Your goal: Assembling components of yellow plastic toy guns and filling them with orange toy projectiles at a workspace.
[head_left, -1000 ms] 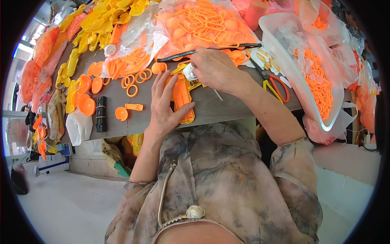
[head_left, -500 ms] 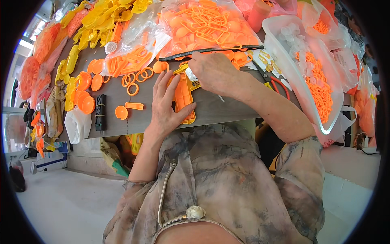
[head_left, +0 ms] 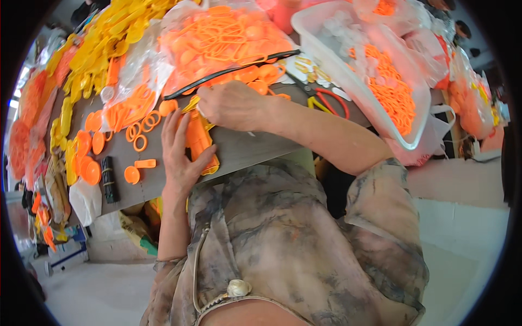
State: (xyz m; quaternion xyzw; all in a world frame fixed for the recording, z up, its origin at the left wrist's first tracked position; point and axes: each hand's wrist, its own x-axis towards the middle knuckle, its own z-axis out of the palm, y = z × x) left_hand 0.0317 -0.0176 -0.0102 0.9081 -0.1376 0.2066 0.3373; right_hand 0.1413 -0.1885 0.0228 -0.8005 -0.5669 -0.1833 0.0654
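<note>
An orange rectangular plastic casing point(head_left: 198, 137) with raised ribs lies near the table's front edge. My left hand point(head_left: 182, 157) holds it, its fingers stretched along the left side and its thumb across the near right part. My right hand point(head_left: 228, 106) is closed above the far end, its fingertips bent down at a small yellow piece point(head_left: 191, 103). What the right fingers pinch is mostly hidden by the hand; only a bit of white shows under them.
Orange rings point(head_left: 140, 142), a scoop point(head_left: 131, 174) and a black bundle point(head_left: 110, 179) lie left. Beyond are yellow parts point(head_left: 92, 60) and a bag of orange parts point(head_left: 228, 41). Scissors point(head_left: 318, 100) and a white bin point(head_left: 405, 142) of orange links stand right.
The whole view has swung, so the table and both hands appear further left. The white piece under my right hand shows less now. My left hand keeps its place on the orange casing.
</note>
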